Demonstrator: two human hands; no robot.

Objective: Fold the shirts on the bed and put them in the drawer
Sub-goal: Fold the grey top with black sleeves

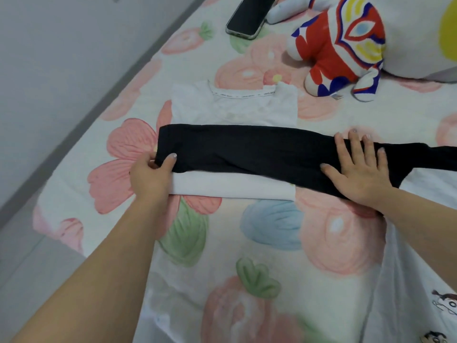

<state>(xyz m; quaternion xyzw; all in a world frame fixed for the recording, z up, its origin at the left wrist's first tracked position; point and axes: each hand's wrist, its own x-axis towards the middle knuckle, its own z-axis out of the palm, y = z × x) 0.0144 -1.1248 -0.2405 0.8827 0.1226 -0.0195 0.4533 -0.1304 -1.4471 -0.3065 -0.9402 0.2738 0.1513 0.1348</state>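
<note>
The black shirt (259, 149), folded to a long strip, lies across the folded white shirt (235, 105) on the bed (272, 243). Her left hand (150, 174) pinches its end — right hand (356, 167) flat, pressing. Best fold end over, edges matched.

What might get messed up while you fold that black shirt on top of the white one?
1. The black shirt lies across the folded white shirt. If the left hand, which pinches its end, swings it over, the white one may get dragged and rumpled.
2. Past the flat right hand, the black cloth trails off loose, so the fold may come out crooked.
</note>
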